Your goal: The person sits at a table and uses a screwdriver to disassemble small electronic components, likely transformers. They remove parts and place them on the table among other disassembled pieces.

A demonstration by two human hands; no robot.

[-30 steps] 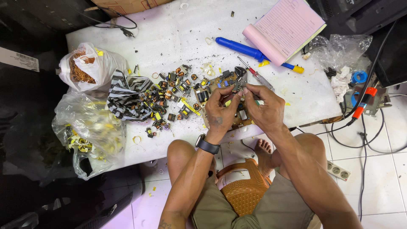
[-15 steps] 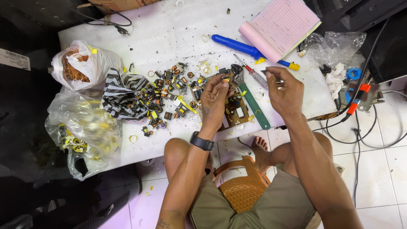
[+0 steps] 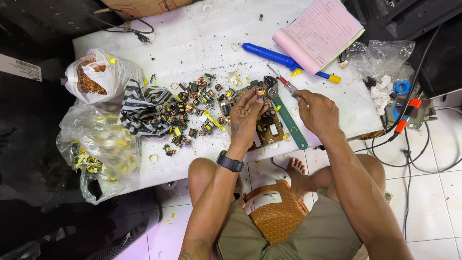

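Observation:
My left hand (image 3: pixel 246 118) pinches a small electronic part (image 3: pixel 260 91) between its fingertips, just above a brown circuit board (image 3: pixel 270 134) on the white table (image 3: pixel 202 33). To its right, my right hand (image 3: pixel 316 113) grips the handle end of a thin red-and-clear screwdriver (image 3: pixel 285 83) whose tip points up and left. Between the hands lies a green-handled cutter (image 3: pixel 291 124). A heap of several small coils and parts (image 3: pixel 192 108) lies left of my left hand.
A striped cloth (image 3: pixel 142 111), a white bag of copper wire (image 3: pixel 95 77) and a clear bag of scraps (image 3: pixel 101 149) sit at the left. A blue tool (image 3: pixel 269 55) and pink pad (image 3: pixel 323 30) lie behind. A red-handled iron (image 3: pixel 409 110) and cables are at the right. An orange stool (image 3: pixel 278 219) is under me.
My hands were together over the circuit board; my right hand has since drawn off to the right, and my left hand now holds a small part up above the board.

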